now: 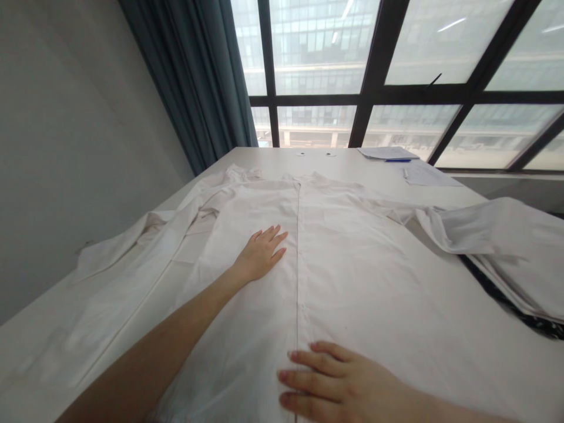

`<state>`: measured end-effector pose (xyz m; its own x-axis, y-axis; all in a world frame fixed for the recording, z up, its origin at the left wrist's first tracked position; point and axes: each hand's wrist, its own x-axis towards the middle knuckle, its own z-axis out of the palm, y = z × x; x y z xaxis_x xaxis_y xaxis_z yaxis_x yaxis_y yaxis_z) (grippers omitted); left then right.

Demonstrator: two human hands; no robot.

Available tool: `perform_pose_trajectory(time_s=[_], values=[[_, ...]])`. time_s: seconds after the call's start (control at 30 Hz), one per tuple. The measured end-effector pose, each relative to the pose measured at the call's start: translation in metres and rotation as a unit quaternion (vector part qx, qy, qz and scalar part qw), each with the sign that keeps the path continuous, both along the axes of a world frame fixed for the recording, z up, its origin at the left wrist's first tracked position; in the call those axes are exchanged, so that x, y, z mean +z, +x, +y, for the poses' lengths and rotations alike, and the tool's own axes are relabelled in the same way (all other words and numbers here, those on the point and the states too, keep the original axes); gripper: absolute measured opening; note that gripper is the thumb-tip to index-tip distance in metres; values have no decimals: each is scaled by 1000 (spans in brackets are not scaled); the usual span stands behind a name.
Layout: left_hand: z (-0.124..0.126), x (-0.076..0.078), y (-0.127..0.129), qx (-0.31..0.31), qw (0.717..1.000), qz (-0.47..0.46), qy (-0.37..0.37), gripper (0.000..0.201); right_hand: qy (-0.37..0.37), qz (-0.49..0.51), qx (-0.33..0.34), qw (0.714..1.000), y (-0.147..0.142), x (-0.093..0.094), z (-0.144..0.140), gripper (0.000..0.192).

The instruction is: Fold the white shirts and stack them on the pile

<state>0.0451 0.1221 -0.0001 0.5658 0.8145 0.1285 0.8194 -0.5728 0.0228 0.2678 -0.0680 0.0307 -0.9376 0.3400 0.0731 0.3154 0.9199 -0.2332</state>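
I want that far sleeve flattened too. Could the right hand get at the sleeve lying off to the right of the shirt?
Probably yes: the right hand lies flat on the shirt, and nothing stands between it and the right sleeve, though it lies farther up the table.

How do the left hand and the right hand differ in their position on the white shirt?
The left hand lies far up the white shirt, left of its button line; the right hand lies near its bottom edge, on that line. The left arm is stretched out; the right stays close. Both rest flat, fingers open.

Soft window daylight, warped edges
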Motion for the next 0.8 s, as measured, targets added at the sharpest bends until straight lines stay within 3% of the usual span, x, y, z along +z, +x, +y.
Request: perform_pose_trajectory(time_s=[0.8], values=[[1,-3,0,-2,1000,-4,10,47,-10,25,-3,1000,0,-2,-1,44]])
